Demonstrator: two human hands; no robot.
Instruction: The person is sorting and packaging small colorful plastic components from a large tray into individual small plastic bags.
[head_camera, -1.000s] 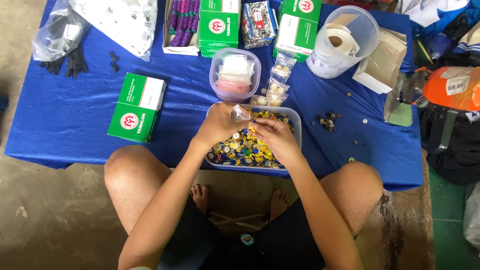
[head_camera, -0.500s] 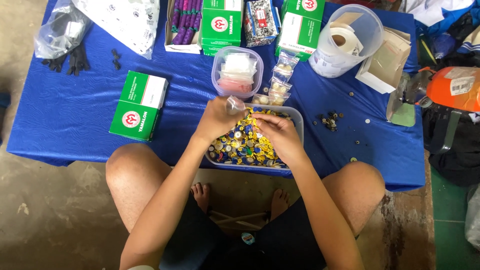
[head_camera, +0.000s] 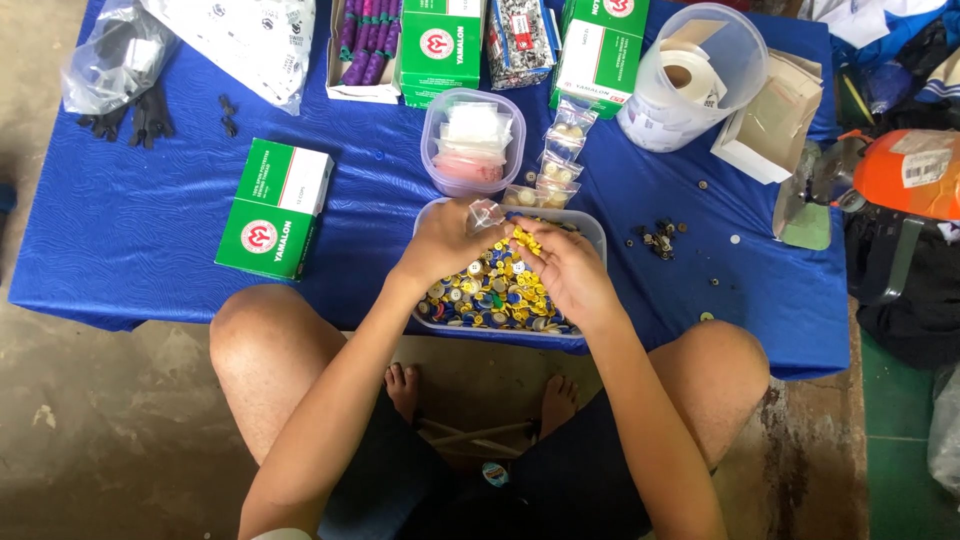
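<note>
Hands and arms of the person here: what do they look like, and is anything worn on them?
Both arms are bare from the hands up to the frame's lower edge, with no sleeves in view. The left hand and the right hand wear no gloves, and no rings, watch or bracelets can be seen. The fingers are slim, with short plain nails. Lower down, the person wears dark shorts.

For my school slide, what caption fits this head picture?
Two hands fill a small bag over a tub of buttons.
</note>
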